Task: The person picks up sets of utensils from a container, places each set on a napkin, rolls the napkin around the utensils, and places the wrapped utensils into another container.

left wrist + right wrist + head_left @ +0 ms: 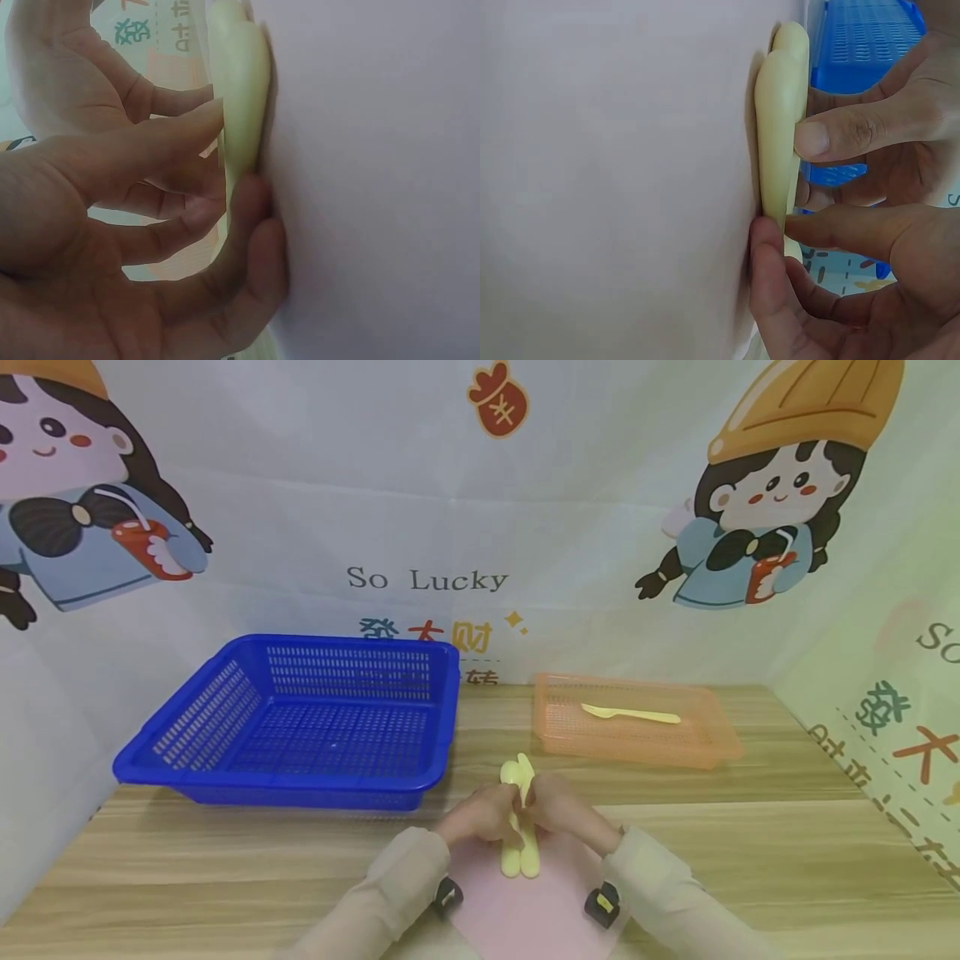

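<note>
A pale yellow spoon and a pale yellow knife lie side by side over a pink sheet, handle ends toward me. My left hand pinches the spoon from the left, thumb on top and fingertips curled beneath the handle. From the right, my right hand pinches the knife, its fingertips at the underside of that handle. Both hands meet over the middle of the pair, hiding that part. The spoon bowl and knife blade point away from me.
A large blue plastic basket stands at the left on the wooden table. At the back right is a shallow orange basket with a yellow fork in it. A printed cloth hangs behind.
</note>
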A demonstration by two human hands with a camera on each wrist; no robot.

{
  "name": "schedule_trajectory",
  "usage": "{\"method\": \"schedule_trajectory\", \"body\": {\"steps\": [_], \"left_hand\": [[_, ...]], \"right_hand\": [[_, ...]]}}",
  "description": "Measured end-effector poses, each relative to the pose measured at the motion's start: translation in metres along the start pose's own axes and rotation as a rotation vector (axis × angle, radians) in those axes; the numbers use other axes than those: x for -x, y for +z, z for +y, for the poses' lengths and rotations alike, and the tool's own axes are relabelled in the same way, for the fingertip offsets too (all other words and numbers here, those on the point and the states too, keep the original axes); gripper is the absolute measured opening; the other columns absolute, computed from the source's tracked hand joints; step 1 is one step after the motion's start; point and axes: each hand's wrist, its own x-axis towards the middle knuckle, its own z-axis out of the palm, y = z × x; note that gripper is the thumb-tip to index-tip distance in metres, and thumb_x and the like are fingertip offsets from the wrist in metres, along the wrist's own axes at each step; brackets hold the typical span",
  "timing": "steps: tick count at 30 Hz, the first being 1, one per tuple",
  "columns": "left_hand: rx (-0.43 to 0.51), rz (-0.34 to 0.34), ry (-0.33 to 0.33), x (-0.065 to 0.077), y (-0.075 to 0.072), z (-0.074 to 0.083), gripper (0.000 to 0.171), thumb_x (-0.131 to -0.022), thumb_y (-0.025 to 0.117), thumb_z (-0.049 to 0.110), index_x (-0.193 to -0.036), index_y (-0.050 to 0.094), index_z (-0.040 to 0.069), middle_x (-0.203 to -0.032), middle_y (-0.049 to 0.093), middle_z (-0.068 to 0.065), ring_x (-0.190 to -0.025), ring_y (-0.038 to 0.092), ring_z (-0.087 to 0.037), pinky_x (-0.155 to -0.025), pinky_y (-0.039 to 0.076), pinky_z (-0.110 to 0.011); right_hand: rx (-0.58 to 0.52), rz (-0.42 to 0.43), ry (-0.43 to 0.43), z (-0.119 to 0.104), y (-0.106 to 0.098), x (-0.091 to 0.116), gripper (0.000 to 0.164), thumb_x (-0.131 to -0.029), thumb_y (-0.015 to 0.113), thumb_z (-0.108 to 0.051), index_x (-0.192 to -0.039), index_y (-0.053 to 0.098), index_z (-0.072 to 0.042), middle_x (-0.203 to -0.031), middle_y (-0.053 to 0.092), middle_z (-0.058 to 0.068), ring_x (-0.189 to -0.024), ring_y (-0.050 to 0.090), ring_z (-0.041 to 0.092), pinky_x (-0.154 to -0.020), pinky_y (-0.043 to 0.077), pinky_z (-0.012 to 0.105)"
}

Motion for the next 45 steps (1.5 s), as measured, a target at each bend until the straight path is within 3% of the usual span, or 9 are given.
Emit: {"method": "schedule_trajectory", "body": {"steps": [13,17,22,26,31,34,38,41,45], "left_hand": [[-0.014,-0.012,-0.016,-0.001,-0.001,0.001,0.035,-0.064,0.077,0.008,-0.089,0.052,0.004,-0.072,0.050,-0.003,-0.061,0.047,-0.016,-0.049,0.041,-0.023],[0.008,-0.017,-0.030,0.001,-0.002,0.002,0.037,-0.065,0.076,0.008,-0.091,0.051,0.003,-0.073,0.049,-0.004,-0.063,0.047,-0.016,-0.051,0.042,-0.024],[-0.011,-0.014,-0.011,0.003,-0.006,0.003,0.037,-0.065,0.076,0.010,-0.092,0.053,0.002,-0.075,0.051,-0.003,-0.066,0.047,-0.016,-0.055,0.042,-0.024],[-0.015,-0.008,0.000,0.006,-0.010,0.004,0.043,-0.065,0.077,0.013,-0.101,0.054,0.000,-0.086,0.056,-0.007,-0.076,0.050,-0.018,-0.068,0.045,-0.030],[-0.033,0.026,0.039,0.006,-0.015,0.006,0.049,-0.070,0.074,0.020,-0.108,0.053,-0.004,-0.090,0.058,-0.013,-0.080,0.053,-0.022,-0.073,0.046,-0.034],[-0.048,0.074,0.071,0.003,-0.016,0.008,0.047,-0.074,0.072,0.023,-0.109,0.054,-0.002,-0.095,0.059,-0.014,-0.084,0.054,-0.023,-0.075,0.046,-0.035],[-0.016,0.149,0.159,-0.003,-0.018,0.015,0.034,-0.081,0.064,0.014,-0.110,0.054,-0.001,-0.105,0.059,-0.016,-0.095,0.056,-0.027,-0.079,0.048,-0.036],[0.039,0.201,0.228,-0.009,-0.019,0.022,0.027,-0.084,0.057,0.004,-0.110,0.053,-0.003,-0.104,0.059,-0.017,-0.095,0.057,-0.028,-0.077,0.050,-0.034],[0.114,0.221,0.258,-0.018,-0.021,0.035,0.023,-0.087,0.053,0.005,-0.109,0.052,0.000,-0.104,0.060,-0.014,-0.093,0.058,-0.024,-0.076,0.050,-0.029]], "right_hand": [[0.031,0.007,0.022,-0.001,0.000,-0.003,0.014,-0.080,0.060,-0.005,-0.068,0.061,0.001,-0.053,0.053,0.005,-0.044,0.048,0.010,-0.040,0.039,0.015],[-0.020,0.025,-0.040,0.004,0.001,-0.002,0.012,-0.081,0.061,-0.006,-0.074,0.058,0.003,-0.056,0.053,0.005,-0.045,0.049,0.011,-0.041,0.040,0.016],[-0.041,0.049,-0.207,0.013,0.000,-0.001,0.013,-0.081,0.061,-0.007,-0.078,0.059,0.005,-0.059,0.055,0.006,-0.046,0.046,0.009,-0.041,0.040,0.017],[-0.077,-0.007,-0.286,0.019,-0.004,0.002,0.017,-0.081,0.060,-0.007,-0.087,0.058,0.008,-0.070,0.059,0.010,-0.050,0.051,0.010,-0.044,0.045,0.019],[-0.099,-0.056,-0.341,0.025,-0.009,0.005,0.021,-0.082,0.059,-0.008,-0.095,0.057,0.010,-0.083,0.061,0.014,-0.062,0.058,0.015,-0.054,0.050,0.022],[-0.070,-0.045,-0.397,0.028,-0.014,0.007,0.021,-0.084,0.057,-0.009,-0.096,0.058,0.008,-0.086,0.062,0.014,-0.071,0.059,0.018,-0.061,0.050,0.024],[-0.068,-0.036,-0.463,0.034,-0.025,0.010,0.020,-0.085,0.056,-0.011,-0.098,0.060,0.004,-0.090,0.062,0.011,-0.080,0.057,0.019,-0.066,0.048,0.024],[-0.108,-0.037,-0.531,0.039,-0.036,0.011,0.019,-0.086,0.054,-0.009,-0.099,0.059,0.004,-0.090,0.062,0.012,-0.079,0.058,0.019,-0.066,0.048,0.022],[-0.151,-0.019,-0.592,0.046,-0.054,0.011,0.017,-0.087,0.052,-0.004,-0.098,0.058,0.007,-0.086,0.062,0.016,-0.073,0.059,0.019,-0.063,0.050,0.021]]}}
